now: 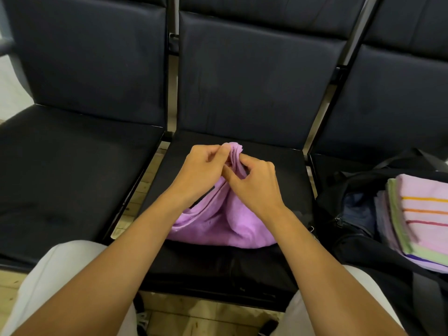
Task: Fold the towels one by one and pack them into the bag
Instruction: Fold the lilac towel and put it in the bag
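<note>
— Bare forearms reach out over pale trouser knees, and both hands meet above the middle seat (286, 166). See what they hold?

— That purple towel (218, 224). The left hand (201, 168) and the right hand (254, 183) each pinch its gathered corners, fingers curled tight on the cloth, a narrow grip on both sides. The pinched end stands up between them; the rest sags down onto the seat cushion.

— It looks soft.

— Soft and light, I'd say, limp all through. It won't hold a crease by itself, so my guess is it needs holding at the corners and edges, where the layers line up, then pressing flat.

— And the bag?

— The black bag (344, 190) sits open on the next seat to the right, with folded towels (421, 214) stacked in its mouth, a pink striped one on top. This purple one is not yet folded small enough to join them, I reckon.
</note>
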Available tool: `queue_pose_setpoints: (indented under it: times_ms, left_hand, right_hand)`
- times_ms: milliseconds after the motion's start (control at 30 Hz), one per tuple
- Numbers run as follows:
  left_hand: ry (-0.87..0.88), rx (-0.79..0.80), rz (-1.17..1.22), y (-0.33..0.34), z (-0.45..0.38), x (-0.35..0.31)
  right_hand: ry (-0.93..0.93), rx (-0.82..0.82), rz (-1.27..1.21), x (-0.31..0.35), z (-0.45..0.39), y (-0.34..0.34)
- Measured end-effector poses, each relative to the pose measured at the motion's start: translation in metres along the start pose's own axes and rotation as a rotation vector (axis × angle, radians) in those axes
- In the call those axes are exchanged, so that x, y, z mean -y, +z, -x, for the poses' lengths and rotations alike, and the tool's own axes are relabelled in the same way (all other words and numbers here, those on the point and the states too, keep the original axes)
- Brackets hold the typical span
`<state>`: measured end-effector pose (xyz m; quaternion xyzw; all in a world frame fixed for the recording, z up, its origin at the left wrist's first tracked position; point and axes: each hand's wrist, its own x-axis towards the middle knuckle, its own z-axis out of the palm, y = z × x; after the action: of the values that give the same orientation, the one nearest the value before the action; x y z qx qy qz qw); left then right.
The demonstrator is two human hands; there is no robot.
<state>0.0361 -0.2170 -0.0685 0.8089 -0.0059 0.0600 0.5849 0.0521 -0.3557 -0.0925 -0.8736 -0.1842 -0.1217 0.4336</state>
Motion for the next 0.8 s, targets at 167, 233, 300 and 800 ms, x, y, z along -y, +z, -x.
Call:
queue_pose_setpoints:
  times_ms: [167, 233, 300, 800]
  left_hand:
    - [0.036, 0.120, 0.102, 0.000, -0.002, 0.000]
    - [0.112, 0.102, 0.019, -0.002, -0.003, 0.000]
    - [0.164, 0.050, -0.091, -0.004, -0.005, 0.001]
    - [0.065, 0.234, -0.529, -0.025, -0.011, 0.008]
  right_hand:
    - [0.070, -0.138, -0.091, -0.006, -0.007, -0.005]
    - [0.089, -0.197, -0.158, -0.004, -0.008, -0.006]
    - [0.086, -0.233, -0.229, -0.002, -0.009, -0.008]
    - [0.048, -0.218, -0.448, 0.001, -0.010, -0.021]
